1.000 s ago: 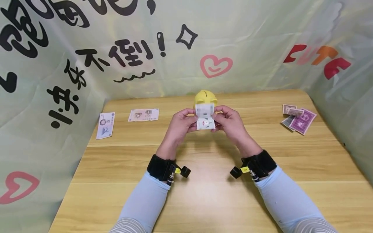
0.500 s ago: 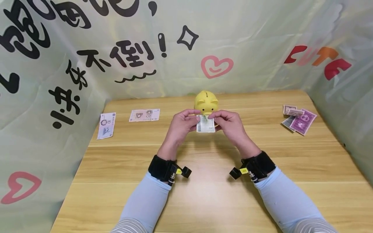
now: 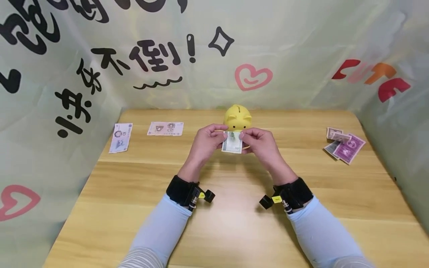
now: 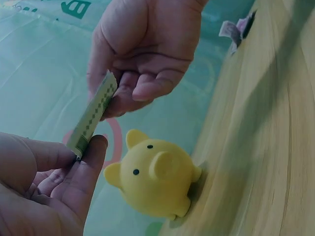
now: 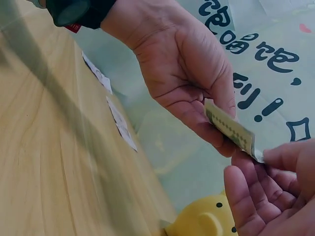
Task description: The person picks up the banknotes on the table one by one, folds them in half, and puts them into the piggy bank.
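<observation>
Above the far-middle part of the pale wooden desk, you held a small pale-green and white paper banknote stretched between your hands. Your left hand pinched its left edge between thumb and curled fingers, and your right hand pinched the opposite edge the same way. The note looked folded double, though the wrist views were too dim to be certain. Just beyond it stood a rounded yellow pig-shaped bank, facing you, its slot on top. Well to your left lay a pale lilac rectangular paper note and a pinkish rectangular paper note, apart from each other; well to your right, some paper notes overlapped, including a large purple one.
</observation>
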Motion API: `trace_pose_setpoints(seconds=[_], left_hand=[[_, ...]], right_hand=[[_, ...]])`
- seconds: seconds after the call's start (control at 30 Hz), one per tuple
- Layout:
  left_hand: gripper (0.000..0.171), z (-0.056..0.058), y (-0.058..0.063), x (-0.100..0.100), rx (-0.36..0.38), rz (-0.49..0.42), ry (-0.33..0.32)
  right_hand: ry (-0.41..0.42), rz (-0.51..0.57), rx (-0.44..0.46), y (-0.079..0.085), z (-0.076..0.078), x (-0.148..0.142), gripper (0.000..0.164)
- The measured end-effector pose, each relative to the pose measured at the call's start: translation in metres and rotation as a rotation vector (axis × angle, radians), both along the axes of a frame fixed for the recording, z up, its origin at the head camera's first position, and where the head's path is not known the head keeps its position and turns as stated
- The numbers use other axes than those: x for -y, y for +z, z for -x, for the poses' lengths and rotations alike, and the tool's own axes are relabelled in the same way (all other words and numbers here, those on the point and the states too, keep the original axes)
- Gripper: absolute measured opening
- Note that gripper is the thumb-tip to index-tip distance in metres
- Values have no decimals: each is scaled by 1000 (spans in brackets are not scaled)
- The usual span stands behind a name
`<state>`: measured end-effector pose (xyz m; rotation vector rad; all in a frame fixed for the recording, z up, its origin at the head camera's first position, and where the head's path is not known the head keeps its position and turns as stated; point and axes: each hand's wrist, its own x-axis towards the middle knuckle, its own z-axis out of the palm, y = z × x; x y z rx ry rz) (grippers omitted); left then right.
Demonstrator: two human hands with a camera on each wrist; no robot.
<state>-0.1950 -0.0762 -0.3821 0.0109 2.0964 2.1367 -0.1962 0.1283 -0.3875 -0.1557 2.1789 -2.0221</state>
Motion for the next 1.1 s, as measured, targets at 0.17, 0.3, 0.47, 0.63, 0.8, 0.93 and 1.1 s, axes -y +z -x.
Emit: trace_pose_setpoints(seconds=[0.17, 0.3, 0.47, 0.63, 0.8, 0.93, 1.1], left_hand=[[27, 3, 2, 2, -10, 49, -27], [26, 1, -1, 2, 6, 62, -50], [24, 1, -3, -2, 23, 45, -59], [21, -1, -3, -3, 55, 30, -57], [22, -5, -2, -3, 55, 15, -43], [21, -7, -1, -3, 44, 4, -32], [16, -7, -1, -5, 21, 0, -1]], right_hand=[[-51, 11, 0, -3, -2, 5, 26], [-75, -3, 12, -7, -4, 4, 24], [-76, -39, 1, -11, -4, 0, 23], [-75, -57, -7, -9, -4, -3, 24], [-63, -57, -26, -6, -4, -3, 23], [-61, -55, -38, -4, -5, -2, 23], [-73, -46, -35, -1, -7, -2, 23]])
